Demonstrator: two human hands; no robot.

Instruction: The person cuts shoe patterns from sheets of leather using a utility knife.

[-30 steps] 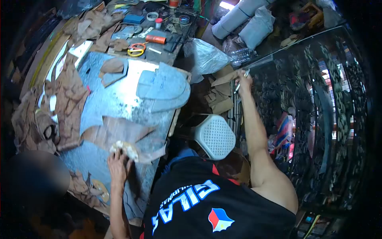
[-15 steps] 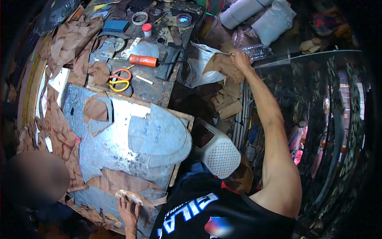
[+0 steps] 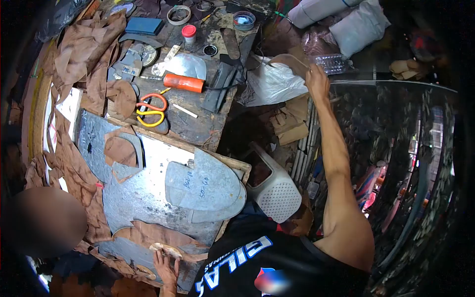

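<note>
My left hand [image 3: 166,267] lies with fingers stretched out, its fingertips on a small pale oval piece [image 3: 166,249]. Under that piece is a flat brown leather sheet [image 3: 156,232] on the metal-topped board [image 3: 133,200]. Far out to the right, my right hand [image 3: 317,83] is closed by the mouth of a white sack [image 3: 279,81]. A thin, curved brown leather piece [image 3: 292,58] runs from its fingertips over the sack. Grey curved templates [image 3: 208,185] with blue handwriting lie on the board, near a round brown piece [image 3: 120,151].
A worn wooden bench [image 3: 193,131] holds orange-and-yellow scissors [image 3: 152,110], an orange cylinder [image 3: 183,83] and a red-lidded jar [image 3: 189,33]. Brown leather [image 3: 84,49] is heaped at left. A white plastic stool [image 3: 279,195] lies tipped near my body. A person's blurred head [image 3: 44,222] is at lower left.
The brown leather piece at my right hand has swung up and now shows edge-on, uncovering more of the white sack. My left hand stays on the pale piece. The view has shifted slightly.
</note>
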